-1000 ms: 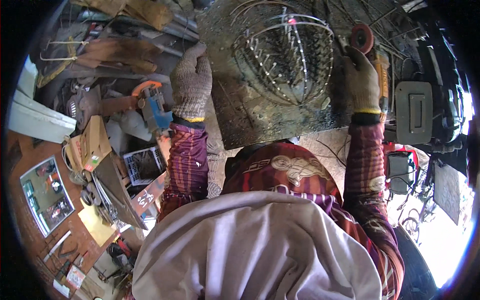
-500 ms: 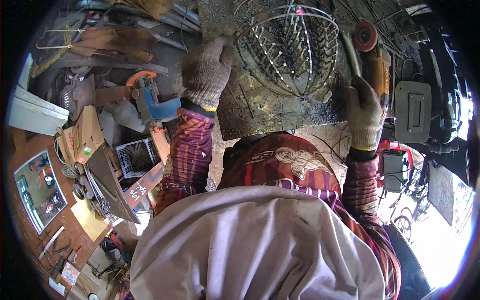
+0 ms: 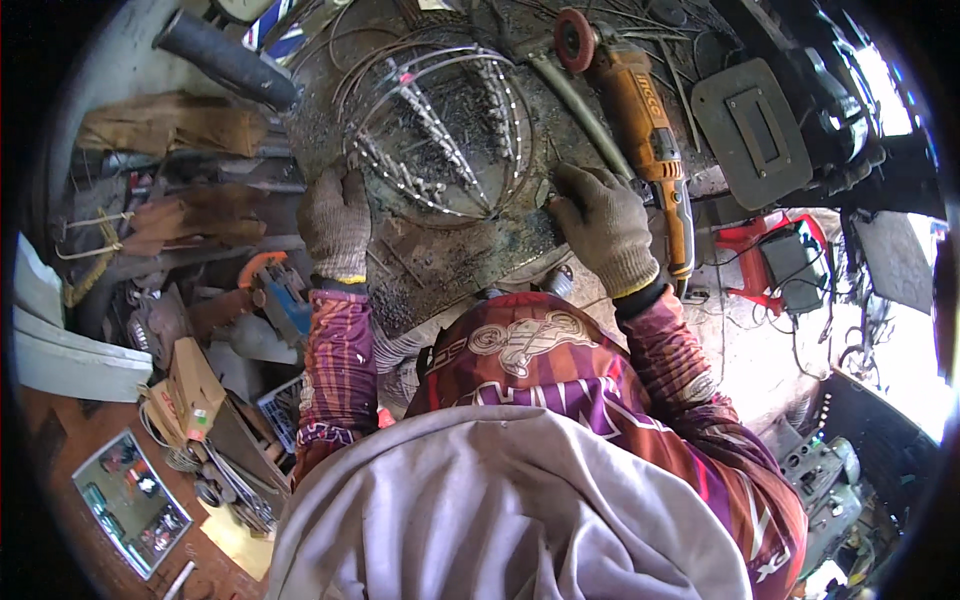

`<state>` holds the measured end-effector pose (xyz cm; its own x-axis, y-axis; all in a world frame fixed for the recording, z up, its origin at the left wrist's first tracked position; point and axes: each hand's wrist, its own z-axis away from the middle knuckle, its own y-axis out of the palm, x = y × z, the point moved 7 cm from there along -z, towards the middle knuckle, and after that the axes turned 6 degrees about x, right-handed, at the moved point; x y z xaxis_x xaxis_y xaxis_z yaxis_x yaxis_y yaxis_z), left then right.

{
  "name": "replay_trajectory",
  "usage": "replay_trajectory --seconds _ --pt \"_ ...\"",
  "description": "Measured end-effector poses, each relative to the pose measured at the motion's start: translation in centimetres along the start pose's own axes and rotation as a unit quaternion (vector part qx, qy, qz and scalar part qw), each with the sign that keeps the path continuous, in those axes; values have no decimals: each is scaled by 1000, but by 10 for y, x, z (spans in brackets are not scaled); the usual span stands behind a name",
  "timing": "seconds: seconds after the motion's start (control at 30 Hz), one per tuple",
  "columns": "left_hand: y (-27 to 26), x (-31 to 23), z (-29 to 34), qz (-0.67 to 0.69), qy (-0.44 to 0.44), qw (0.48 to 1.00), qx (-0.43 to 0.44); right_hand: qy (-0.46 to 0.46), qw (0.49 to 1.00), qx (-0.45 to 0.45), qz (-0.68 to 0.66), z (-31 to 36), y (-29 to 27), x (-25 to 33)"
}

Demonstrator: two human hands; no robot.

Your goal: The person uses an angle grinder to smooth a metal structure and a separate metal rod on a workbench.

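Note:
A round cage of bent metal rods, with rows of short pieces along its ribs, rests on the dark, grit-covered bench top. My left hand, in a grey knit glove, is at the cage's left rim. Its fingers are curled and its thumb points up; whatever lies in them is hidden. My right hand, gloved alike, hovers over the bench right of the cage, thumb and fingers apart. Close to its fingertips lies the lower end of a metal tube. An orange angle grinder lies just beyond the tube.
A dark welding mask sits right of the grinder. On the left are a blue and orange clamp-like tool, brown leathery pieces and a cardboard box. A red-framed machine stands at right. Loose rods lie about the bench.
My view has turned and shifted, so bench and cage appear further left and tilted. My right hand has come off the tube toward the cage. My left hand stays by the rim.

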<state>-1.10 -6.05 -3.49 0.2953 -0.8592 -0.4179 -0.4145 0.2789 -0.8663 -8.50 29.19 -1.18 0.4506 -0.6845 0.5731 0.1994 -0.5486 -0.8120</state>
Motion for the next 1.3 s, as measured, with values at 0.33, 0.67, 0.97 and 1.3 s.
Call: replay_trajectory --seconds 0.33,0.67,0.97,1.3 --pt "-5 -5 -2 -61 -1 998 21 1 997 -40 -59 1 1 -15" --pt "-8 -14 0 -13 -4 1000 8 -1 993 -96 -73 -81 -10 -1" --pt "1 -6 0 4 4 1000 6 -51 989 -132 34 -117 7 -10" --pt "-6 -17 -5 -47 9 999 10 -59 994 -89 15 -85 -21 15"
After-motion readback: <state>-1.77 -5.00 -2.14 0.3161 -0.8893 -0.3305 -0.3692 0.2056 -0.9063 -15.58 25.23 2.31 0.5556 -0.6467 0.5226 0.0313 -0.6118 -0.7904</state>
